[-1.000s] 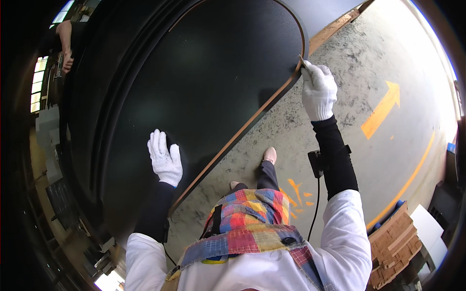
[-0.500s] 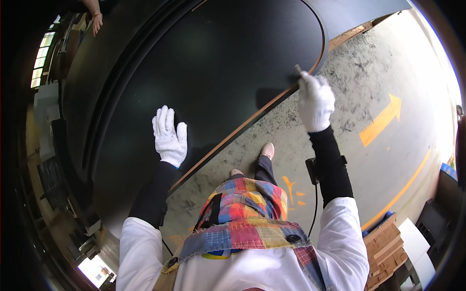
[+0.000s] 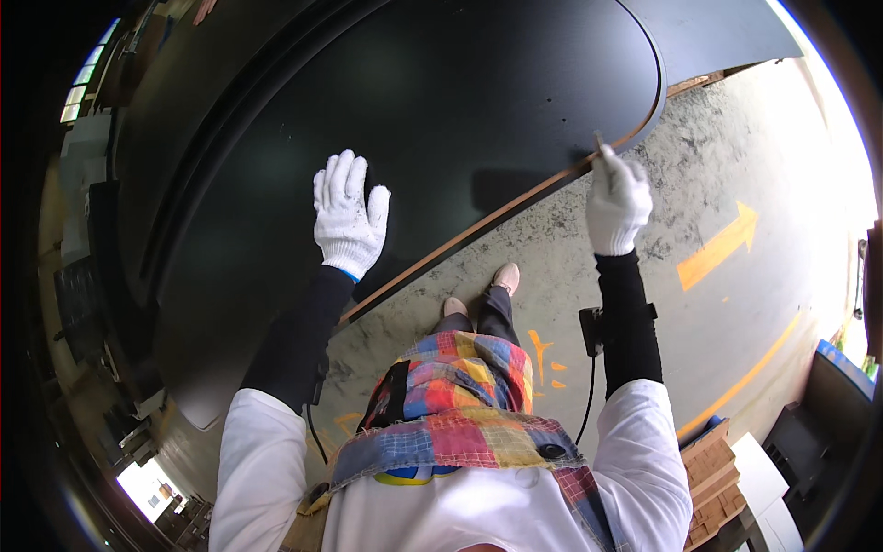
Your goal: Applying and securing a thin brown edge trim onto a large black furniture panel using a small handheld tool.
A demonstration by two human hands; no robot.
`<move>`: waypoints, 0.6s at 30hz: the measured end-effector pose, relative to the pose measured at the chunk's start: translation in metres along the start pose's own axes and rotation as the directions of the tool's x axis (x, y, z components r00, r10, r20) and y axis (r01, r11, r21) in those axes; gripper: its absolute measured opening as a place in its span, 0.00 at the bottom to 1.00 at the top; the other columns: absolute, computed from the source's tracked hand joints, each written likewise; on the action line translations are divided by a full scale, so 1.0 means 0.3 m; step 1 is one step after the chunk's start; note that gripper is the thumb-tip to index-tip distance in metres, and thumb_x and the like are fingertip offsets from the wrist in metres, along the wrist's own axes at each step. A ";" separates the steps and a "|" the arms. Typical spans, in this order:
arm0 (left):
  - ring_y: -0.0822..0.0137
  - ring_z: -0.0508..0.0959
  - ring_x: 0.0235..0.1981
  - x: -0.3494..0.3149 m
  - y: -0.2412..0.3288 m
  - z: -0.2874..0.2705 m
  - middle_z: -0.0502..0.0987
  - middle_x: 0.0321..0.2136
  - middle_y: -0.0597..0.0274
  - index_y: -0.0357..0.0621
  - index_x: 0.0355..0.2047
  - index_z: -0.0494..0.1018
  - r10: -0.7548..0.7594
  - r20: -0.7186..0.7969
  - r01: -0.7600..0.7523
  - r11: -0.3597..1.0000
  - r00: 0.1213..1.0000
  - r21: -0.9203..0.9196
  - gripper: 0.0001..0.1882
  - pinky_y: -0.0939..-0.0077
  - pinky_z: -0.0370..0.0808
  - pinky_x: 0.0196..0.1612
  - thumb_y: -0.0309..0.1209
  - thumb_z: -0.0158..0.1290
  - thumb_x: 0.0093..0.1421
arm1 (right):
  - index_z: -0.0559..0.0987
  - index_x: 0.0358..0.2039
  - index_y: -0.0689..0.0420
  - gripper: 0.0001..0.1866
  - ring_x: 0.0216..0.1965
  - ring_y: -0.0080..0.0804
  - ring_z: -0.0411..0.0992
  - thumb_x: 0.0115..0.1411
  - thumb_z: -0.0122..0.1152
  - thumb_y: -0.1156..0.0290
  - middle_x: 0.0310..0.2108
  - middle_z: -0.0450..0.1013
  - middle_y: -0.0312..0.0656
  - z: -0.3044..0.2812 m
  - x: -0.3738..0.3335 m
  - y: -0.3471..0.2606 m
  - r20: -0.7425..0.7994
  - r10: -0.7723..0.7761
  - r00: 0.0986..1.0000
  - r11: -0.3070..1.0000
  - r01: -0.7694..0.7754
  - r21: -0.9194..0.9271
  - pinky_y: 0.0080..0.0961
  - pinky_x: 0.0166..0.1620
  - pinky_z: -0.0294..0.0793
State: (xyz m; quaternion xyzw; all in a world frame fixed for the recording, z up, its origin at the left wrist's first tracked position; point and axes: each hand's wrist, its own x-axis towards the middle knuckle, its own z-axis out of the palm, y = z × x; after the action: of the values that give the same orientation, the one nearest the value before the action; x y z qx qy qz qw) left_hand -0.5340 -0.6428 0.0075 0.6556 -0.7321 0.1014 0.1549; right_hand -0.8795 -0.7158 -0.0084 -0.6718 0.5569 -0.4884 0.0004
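A large black panel [image 3: 414, 120] with a rounded end lies before me, a brown strip [image 3: 487, 222] running along its near edge. My left hand [image 3: 351, 213], in a white knit glove, rests flat on the panel's top, fingers stretched out. At the panel's edge, close to the start of the curve, my right hand [image 3: 617, 204], gloved alike, is closed round a small slim tool [image 3: 599, 141]. Only the tool's thin greyish tip shows above the fingers, touching or just over the edge. Its exact kind is hidden by the glove.
More black panels [image 3: 708, 37] lie under and behind this one. Another person's hand [image 3: 204, 9] shows at the upper left. The grey floor bears an orange arrow [image 3: 720, 247]. Brown cardboard or wooden pieces [image 3: 713, 488] are stacked at the lower right.
My left hand has shifted up and to the right in view. My right hand, with the tool, sits slightly farther right. The other person's hand has mostly left the picture.
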 end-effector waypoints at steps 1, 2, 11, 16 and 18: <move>0.50 0.63 0.64 -0.002 0.000 0.001 0.65 0.62 0.53 0.42 0.59 0.65 -0.004 0.006 0.004 1.000 1.000 0.006 0.26 0.53 0.57 0.67 0.39 0.51 0.65 | 0.82 0.38 0.56 0.10 0.23 0.31 0.75 0.54 0.67 0.79 0.25 0.76 0.43 0.009 -0.041 -0.075 0.066 -0.083 0.994 0.996 0.081 0.039 0.25 0.24 0.75; 0.50 0.64 0.64 -0.006 0.001 -0.003 0.65 0.62 0.53 0.42 0.59 0.65 -0.003 0.013 0.002 1.000 1.000 0.008 0.26 0.53 0.57 0.67 0.39 0.51 0.65 | 0.83 0.41 0.53 0.14 0.22 0.31 0.73 0.52 0.70 0.77 0.25 0.75 0.39 0.026 -0.101 -0.136 0.111 -0.100 0.989 0.994 0.095 0.048 0.26 0.26 0.73; 0.52 0.65 0.63 -0.063 -0.046 -0.037 0.66 0.61 0.55 0.43 0.59 0.66 0.058 0.000 -0.058 0.998 0.998 -0.012 0.24 0.54 0.58 0.67 0.38 0.52 0.64 | 0.82 0.37 0.57 0.09 0.23 0.31 0.74 0.54 0.68 0.78 0.25 0.76 0.41 0.060 -0.110 -0.161 -0.098 0.077 0.992 0.974 -0.054 0.218 0.26 0.26 0.74; 0.51 0.66 0.63 -0.271 -0.119 -0.129 0.67 0.61 0.54 0.43 0.60 0.65 0.082 0.014 -0.081 0.994 0.997 -0.066 0.24 0.54 0.59 0.67 0.34 0.51 0.64 | 0.81 0.38 0.58 0.10 0.22 0.30 0.73 0.54 0.67 0.79 0.24 0.74 0.40 0.069 -0.206 -0.186 -0.086 0.121 0.989 0.988 -0.113 0.102 0.24 0.26 0.72; 0.50 0.66 0.63 -0.327 -0.153 -0.157 0.67 0.61 0.54 0.43 0.60 0.65 0.078 0.008 -0.077 0.995 0.997 -0.058 0.24 0.54 0.59 0.67 0.33 0.51 0.64 | 0.82 0.38 0.58 0.10 0.23 0.30 0.73 0.54 0.68 0.79 0.25 0.75 0.41 0.062 -0.279 -0.307 -0.004 0.018 1.000 0.985 -0.017 0.170 0.24 0.26 0.72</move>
State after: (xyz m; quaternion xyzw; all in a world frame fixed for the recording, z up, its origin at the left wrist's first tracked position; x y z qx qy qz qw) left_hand -0.4751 -0.5405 0.0136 0.6225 -0.7603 0.0829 0.1658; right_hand -0.7903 -0.6282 -0.0229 -0.6629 0.5191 -0.5361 0.0604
